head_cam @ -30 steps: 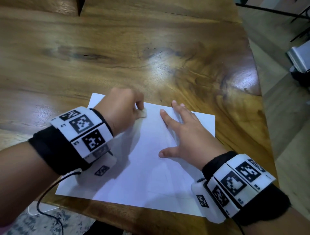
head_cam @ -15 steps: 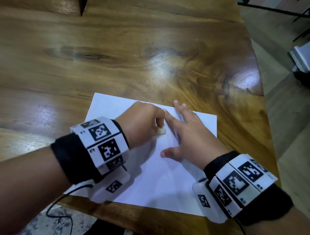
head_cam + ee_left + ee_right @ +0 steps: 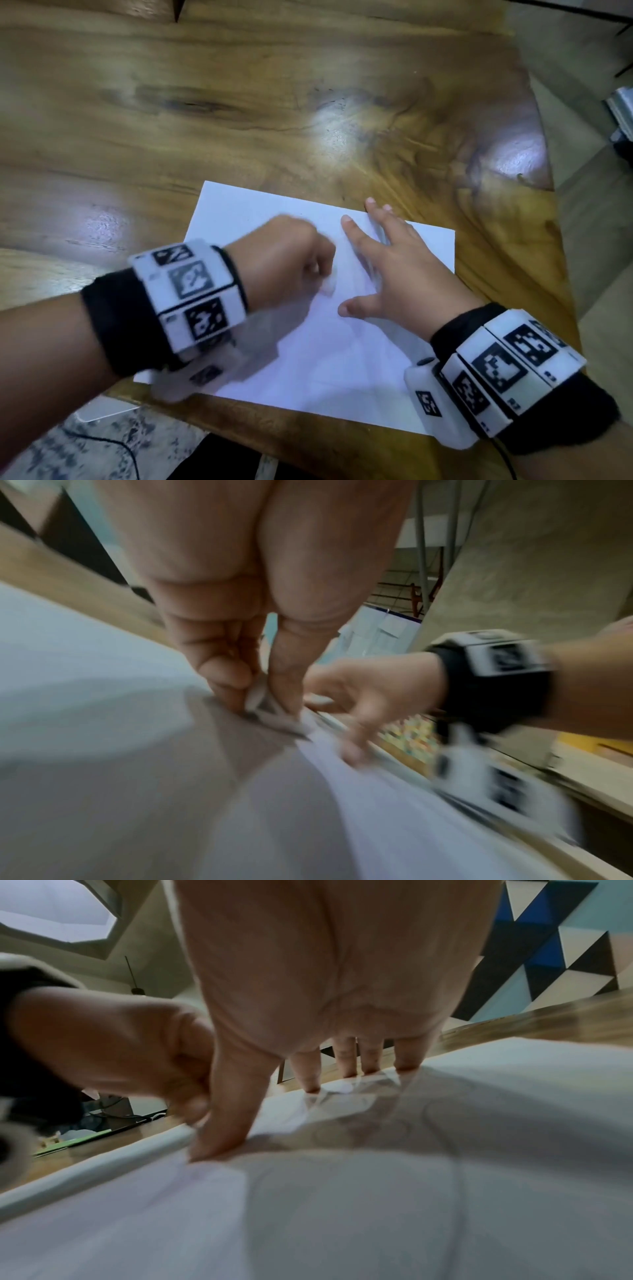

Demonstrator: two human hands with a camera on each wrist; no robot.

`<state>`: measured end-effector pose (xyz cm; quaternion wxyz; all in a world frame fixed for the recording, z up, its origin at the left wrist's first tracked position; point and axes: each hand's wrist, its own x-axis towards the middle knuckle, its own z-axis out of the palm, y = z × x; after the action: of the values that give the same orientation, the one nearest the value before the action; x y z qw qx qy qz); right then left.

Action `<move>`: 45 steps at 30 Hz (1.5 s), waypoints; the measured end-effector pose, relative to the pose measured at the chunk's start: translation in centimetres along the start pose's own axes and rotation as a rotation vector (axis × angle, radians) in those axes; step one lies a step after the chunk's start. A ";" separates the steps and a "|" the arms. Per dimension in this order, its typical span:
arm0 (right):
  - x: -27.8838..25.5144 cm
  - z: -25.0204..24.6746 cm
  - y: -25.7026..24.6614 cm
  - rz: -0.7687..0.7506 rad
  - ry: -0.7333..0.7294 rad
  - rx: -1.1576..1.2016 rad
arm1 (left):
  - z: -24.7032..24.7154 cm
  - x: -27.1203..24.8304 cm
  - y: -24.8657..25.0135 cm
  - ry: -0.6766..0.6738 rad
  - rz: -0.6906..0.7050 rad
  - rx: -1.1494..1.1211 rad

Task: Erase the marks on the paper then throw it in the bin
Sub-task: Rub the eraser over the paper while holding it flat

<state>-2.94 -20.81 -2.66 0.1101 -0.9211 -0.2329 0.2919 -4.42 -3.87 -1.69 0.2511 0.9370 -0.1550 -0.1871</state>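
Note:
A white sheet of paper (image 3: pixel 342 359) lies flat near the front edge of the wooden table (image 3: pixel 239 120). My left hand (image 3: pixel 291 263) pinches a small white eraser (image 3: pixel 328 287) and presses it on the middle of the sheet; the wrist view shows the eraser (image 3: pixel 260 696) between thumb and fingers. My right hand (image 3: pixel 394 270) lies flat on the paper just right of the eraser, fingers spread and straight. Faint pencil curves (image 3: pixel 441 1139) show on the paper (image 3: pixel 342 1218) beneath my right hand (image 3: pixel 308 1053). The left hand is motion-blurred. No bin is in view.
The table's right edge (image 3: pixel 548 192) curves away close to the paper, with floor beyond it. A grey object (image 3: pixel 621 109) stands on the floor at the far right. A cable (image 3: pixel 130 452) hangs below the front edge at the left.
My left hand has moved the eraser from the paper's upper left toward the middle and nearer to me, beside my right hand. The right hand has stayed flat in place.

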 end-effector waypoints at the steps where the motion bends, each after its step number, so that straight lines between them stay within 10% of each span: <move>1: 0.0 0.0 0.0 0.004 -0.001 -0.007 | -0.6 1.0 -0.2 0.067 -0.048 -0.002; 5: -0.1 0.1 -0.1 0.016 -0.005 -0.019 | -1.0 1.5 -1.0 0.133 -0.121 -0.037; 9: -0.1 -0.1 -0.1 0.020 -0.013 -0.022 | 0.3 -1.9 -1.1 -0.136 -0.008 -0.045; 14: -0.1 0.0 -0.2 0.026 -0.001 -0.021 | -1.3 0.8 -2.0 0.181 -0.166 -0.001; 22: -0.1 -0.2 -0.3 0.033 -0.020 -0.017 | 0.5 -2.9 -1.9 -0.110 0.014 0.016; 27: -0.1 -0.1 -0.2 0.029 -0.005 -0.008 | -1.0 1.5 -0.8 0.096 -0.090 -0.021; 35: 0.0 -0.1 -0.2 0.023 -0.020 -0.023 | 1.6 -2.0 0.1 -0.111 0.096 -0.017; 40: -0.2 0.0 -0.1 0.020 -0.007 -0.010 | -0.5 1.3 -0.8 0.145 -0.018 0.058; 45: 0.0 -0.1 -0.1 0.021 -0.011 -0.021 | 1.4 -2.2 -0.5 0.061 0.046 0.001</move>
<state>-2.93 -20.75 -2.57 0.0959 -0.9231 -0.2268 0.2955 -6.82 -3.19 -2.46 0.2594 0.9386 -0.1687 -0.1525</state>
